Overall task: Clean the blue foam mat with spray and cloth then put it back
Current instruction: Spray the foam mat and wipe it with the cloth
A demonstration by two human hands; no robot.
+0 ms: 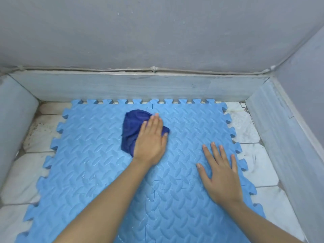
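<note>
The blue foam mat [91, 155], made of interlocking textured tiles with puzzle edges, lies flat on the floor and fills most of the view. A dark blue cloth [133, 125] is bunched on its far middle part. My left hand [150, 141] presses down on the cloth, fingers pointing away and thumb tucked against the cloth's right edge. My right hand [222, 174] rests flat on the mat's right side, fingers spread, holding nothing. Thin wet streaks show on the mat near its centre seam. No spray bottle is in view.
The mat sits on a white tiled floor [254, 130] with stained patches at the left. A low grey skirting [140, 86] and grey walls enclose the floor at the back, left and right. A cable runs along the top of the back skirting.
</note>
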